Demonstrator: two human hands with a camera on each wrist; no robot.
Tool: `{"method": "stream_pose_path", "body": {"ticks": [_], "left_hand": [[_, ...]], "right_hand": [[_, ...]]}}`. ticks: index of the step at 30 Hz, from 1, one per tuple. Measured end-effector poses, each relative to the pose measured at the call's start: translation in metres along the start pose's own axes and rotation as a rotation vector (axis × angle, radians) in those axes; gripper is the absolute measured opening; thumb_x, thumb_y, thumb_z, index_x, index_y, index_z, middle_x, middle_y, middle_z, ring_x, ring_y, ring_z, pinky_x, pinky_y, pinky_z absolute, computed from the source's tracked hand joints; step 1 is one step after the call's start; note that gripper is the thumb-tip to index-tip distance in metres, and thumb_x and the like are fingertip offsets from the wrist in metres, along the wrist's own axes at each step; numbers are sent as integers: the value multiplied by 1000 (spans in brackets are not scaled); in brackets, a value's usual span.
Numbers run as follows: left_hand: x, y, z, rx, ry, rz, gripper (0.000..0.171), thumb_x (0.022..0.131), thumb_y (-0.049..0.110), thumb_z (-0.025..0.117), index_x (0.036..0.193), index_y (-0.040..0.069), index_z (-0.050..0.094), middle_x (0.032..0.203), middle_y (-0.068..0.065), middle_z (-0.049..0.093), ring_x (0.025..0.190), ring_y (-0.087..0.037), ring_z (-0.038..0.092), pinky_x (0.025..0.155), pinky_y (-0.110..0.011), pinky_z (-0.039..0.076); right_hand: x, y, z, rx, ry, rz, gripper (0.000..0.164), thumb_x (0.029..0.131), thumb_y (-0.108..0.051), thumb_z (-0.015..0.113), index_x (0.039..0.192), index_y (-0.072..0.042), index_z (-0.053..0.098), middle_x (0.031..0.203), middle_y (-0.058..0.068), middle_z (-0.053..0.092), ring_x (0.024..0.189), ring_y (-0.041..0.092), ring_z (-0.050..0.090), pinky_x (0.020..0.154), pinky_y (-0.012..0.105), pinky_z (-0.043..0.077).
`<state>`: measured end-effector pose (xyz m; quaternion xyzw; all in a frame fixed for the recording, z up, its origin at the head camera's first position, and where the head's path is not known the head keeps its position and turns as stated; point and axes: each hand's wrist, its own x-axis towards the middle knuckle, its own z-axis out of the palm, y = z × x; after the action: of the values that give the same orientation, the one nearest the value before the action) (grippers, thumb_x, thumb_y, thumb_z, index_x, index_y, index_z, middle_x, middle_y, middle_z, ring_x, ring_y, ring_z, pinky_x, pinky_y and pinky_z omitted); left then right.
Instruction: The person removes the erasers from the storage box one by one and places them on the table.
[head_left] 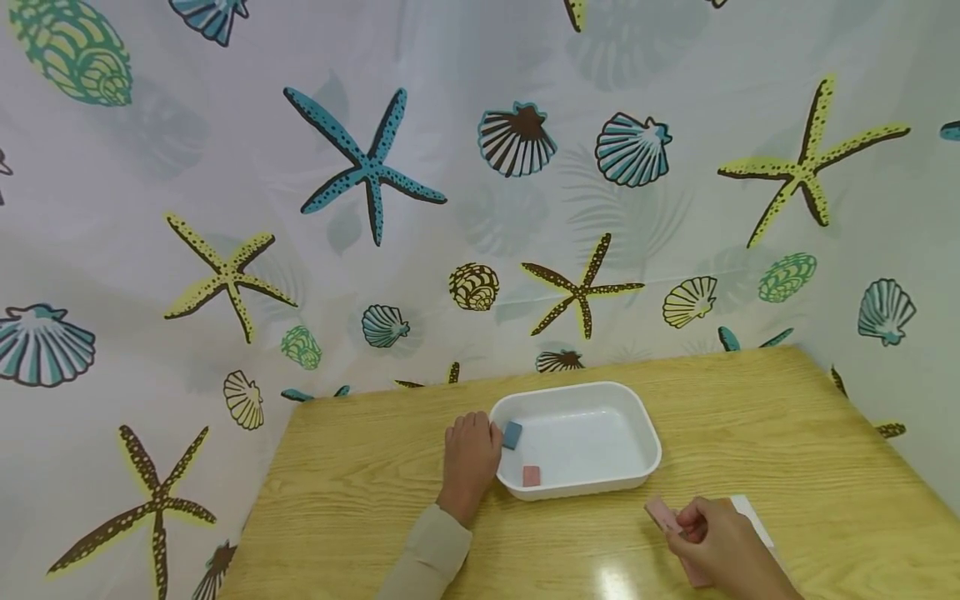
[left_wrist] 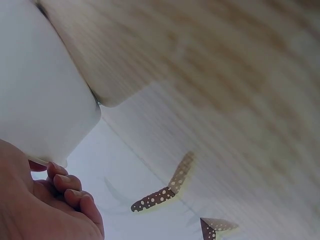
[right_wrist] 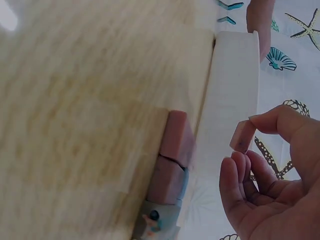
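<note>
My left hand [head_left: 471, 457] holds the left rim of a white plastic tray [head_left: 652, 433], and in the left wrist view its fingers [left_wrist: 75, 195] curl by the rim. Inside the tray lie a blue block [head_left: 512, 434] and a pink block [head_left: 531, 476], both at the left end. My right hand [head_left: 716, 537], in front of the tray's right end, pinches a small pink block [right_wrist: 243, 136] between thumb and fingers. Below it on the table, a row holds pink blocks [right_wrist: 177, 137] and a grey one with a small picture [right_wrist: 162, 217]. The right hand hides part of this row in the head view.
The wooden table [head_left: 360, 467] bears the tray and blocks. A white and orange piece [head_left: 750, 518] shows behind the right hand. A white cloth [head_left: 450, 208] printed with shells and starfish hangs behind the table and along its sides.
</note>
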<state>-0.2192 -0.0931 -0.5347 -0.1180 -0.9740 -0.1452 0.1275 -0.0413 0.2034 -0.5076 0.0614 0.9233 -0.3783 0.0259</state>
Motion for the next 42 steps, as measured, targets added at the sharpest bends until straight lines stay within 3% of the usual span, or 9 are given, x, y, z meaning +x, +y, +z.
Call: {"method": "stream_pose_path", "body": {"ticks": [4, 12, 20, 42], "left_hand": [[-1, 1, -1, -5, -11, -6, 23, 96, 27, 44, 89, 7, 53, 80, -3, 48, 78, -20, 43, 72, -34, 35], [0, 1, 0, -1, -8, -4, 24, 96, 28, 43, 89, 7, 52, 79, -2, 47, 78, -19, 43, 70, -34, 34], [0, 1, -1, 0, -9, 1, 25, 97, 28, 42, 87, 8, 52, 78, -2, 47, 77, -20, 43, 70, -35, 34], [-1, -2, 1, -27, 46, 25, 23, 96, 25, 45, 82, 8, 51, 74, -2, 47, 76, -21, 47, 68, -36, 35]], "right_hand": [[1, 5, 7, -32, 21, -27, 20, 76, -17, 72, 83, -1, 62, 73, -1, 58, 67, 9, 55, 59, 22, 46], [-1, 3, 20, -89, 16, 9, 20, 74, -16, 71, 81, -3, 58, 71, -1, 55, 64, 10, 50, 56, 23, 43], [-1, -4, 24, -165, 26, -5, 21, 76, -18, 69, 75, -4, 54, 66, 1, 51, 58, 12, 46, 53, 23, 42], [0, -11, 35, -248, -18, -29, 22, 80, -11, 68, 70, -10, 48, 64, -1, 42, 57, 13, 40, 51, 26, 34]]}}
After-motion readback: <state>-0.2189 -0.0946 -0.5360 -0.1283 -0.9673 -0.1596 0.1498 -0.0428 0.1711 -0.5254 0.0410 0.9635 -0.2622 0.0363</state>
